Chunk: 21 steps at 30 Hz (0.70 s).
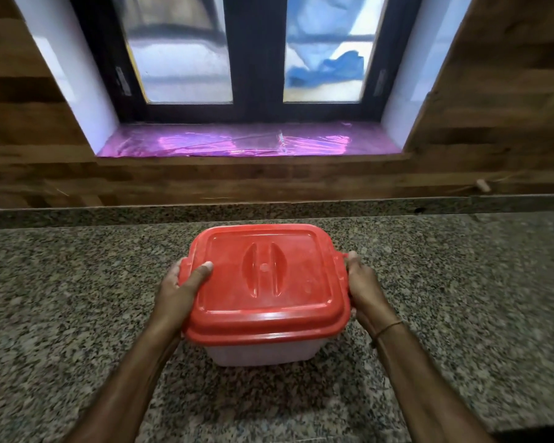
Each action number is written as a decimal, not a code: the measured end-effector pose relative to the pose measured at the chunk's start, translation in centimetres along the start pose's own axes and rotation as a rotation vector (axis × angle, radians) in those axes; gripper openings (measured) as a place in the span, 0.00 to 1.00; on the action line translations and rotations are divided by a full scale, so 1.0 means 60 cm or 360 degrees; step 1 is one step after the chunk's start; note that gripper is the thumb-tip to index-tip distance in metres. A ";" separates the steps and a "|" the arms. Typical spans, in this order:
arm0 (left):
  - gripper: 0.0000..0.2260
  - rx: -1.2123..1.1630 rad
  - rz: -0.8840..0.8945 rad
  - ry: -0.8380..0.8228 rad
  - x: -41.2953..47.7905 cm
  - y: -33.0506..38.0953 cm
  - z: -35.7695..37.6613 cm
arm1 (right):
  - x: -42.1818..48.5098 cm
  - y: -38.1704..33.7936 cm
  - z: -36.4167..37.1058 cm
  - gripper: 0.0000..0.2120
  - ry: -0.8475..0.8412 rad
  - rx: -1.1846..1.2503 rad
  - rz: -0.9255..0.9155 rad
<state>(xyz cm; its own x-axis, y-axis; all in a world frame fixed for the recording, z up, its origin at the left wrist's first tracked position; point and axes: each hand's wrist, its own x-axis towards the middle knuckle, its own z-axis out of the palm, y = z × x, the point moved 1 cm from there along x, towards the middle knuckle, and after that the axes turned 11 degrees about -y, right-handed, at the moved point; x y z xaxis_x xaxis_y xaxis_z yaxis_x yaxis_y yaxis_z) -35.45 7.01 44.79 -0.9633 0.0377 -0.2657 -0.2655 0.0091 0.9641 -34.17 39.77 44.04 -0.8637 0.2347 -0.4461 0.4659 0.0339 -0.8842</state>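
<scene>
- Wood-panelled wall (29, 139) at the back, with a dark-framed window (253, 52) and purple foil on the sill (237, 142). No part in the work.
- Speckled granite desk (77, 298) across the lower frame. Carries the container (263, 353) at centre, between both forearms.
- Container: pale translucent body, contents not readable. Looks seated on the desk; base contact not plainly visible.
- Red lid (269, 276) on top, closed all round as far as visible, with a tab at the left and right sides.
- Left hand (179, 289): thumb laid flat on the lid top, fingers curled round the left tab and mostly hidden below the rim.
- Right hand (365, 289): clamped on the right tab, thumb at the tab's upper edge, fingers wrapped under and out of sight.
- Thin thread (387, 327) round the right wrist.
- Judged step: either prising the lid off or lifting the whole box by the tabs. Cannot tell which.
- Risk if lifted by the tabs alone: lid popping off under the load, body dropping back to the desk, contents spilling.
- Risk if prised: both tabs letting go at once, lid jumping free, box jerked or tipped. With an uneven pull, one side stuck and the body skidding on the polished granite.
- Minor risk: left thumb bearing down on the same lid being pulled up, working against the release.
</scene>
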 end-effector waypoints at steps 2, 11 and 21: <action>0.29 0.0004 -0.0012 -0.0011 0.001 -0.004 -0.001 | -0.004 0.015 -0.007 0.28 -0.0098 0.0156 0.0111; 0.38 0.0097 0.0096 0.0008 -0.020 0.012 0.009 | -0.094 -0.011 0.035 0.25 -0.0072 -0.0148 -0.0389; 0.42 0.0037 0.0115 -0.0038 -0.032 0.032 -0.001 | -0.109 -0.011 0.050 0.41 -0.0020 -0.0128 -0.0422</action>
<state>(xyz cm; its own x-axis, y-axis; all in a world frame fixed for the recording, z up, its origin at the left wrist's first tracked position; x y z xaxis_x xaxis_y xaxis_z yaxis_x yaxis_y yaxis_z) -34.09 6.90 47.17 -0.9786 0.0631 -0.1959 -0.1944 0.0287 0.9805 -29.44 35.28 47.14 -0.9595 0.1954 -0.2028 0.2367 0.1695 -0.9567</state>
